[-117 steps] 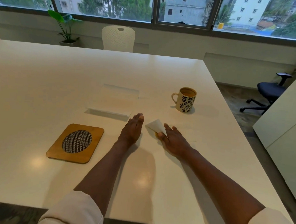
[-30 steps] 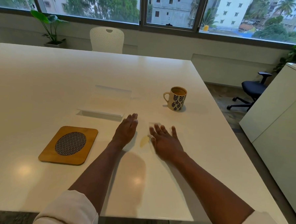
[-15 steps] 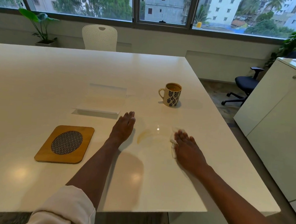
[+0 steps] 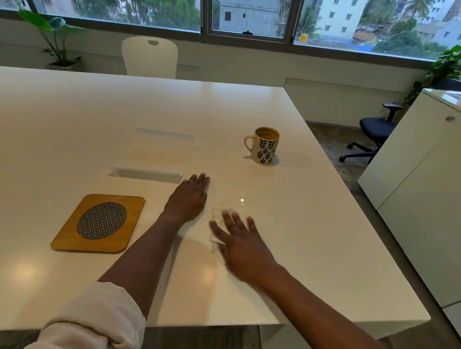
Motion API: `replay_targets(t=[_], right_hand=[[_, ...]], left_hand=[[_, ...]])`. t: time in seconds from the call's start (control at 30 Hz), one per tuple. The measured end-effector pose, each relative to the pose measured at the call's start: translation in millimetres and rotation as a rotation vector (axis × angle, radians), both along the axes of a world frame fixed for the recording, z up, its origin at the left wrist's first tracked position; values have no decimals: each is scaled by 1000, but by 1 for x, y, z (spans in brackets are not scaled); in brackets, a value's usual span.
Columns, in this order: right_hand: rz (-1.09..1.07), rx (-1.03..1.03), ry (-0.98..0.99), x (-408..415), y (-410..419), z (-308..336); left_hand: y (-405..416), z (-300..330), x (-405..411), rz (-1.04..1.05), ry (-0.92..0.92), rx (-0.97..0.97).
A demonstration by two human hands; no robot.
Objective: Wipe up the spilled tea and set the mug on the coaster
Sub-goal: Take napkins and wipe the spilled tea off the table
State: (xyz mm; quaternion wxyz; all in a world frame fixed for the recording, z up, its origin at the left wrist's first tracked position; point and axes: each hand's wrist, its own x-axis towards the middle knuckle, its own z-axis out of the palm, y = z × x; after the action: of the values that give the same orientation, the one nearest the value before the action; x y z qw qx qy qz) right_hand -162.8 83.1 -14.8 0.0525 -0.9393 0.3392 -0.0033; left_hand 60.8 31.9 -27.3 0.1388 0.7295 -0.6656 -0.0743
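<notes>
White tissue [image 4: 216,218] under right fingers [image 4: 228,219]

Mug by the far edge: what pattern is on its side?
Dark blue leaf sprigs on a cream body, seen clearly on the mug in the head view.

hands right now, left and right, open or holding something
Left hand: open, flat on the white table, holding nothing.
Right hand: open, fingers spread, pressing a white paper napkin onto the table.
</notes>
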Motion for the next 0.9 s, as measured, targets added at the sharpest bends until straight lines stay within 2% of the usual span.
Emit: replay_targets(t=[0.17,0.4,0.53,0.73,0.9], right_hand=[[6,3,6,26,-11,0],[-118,49,-43,37,-56,-3],[-261,45,-1,11,-96,0],[-502,24,18,-70,-136,1],[-648,29,-29,-74,-145,-2]], left_hand=[[3,-2,3,-11,-62,-7],[1,-1,1,7,-94,24],[2,-1,0,36,-82,22],[2,-1,-1,45,-85,27],[2,-1,-2,47,-85,44]])
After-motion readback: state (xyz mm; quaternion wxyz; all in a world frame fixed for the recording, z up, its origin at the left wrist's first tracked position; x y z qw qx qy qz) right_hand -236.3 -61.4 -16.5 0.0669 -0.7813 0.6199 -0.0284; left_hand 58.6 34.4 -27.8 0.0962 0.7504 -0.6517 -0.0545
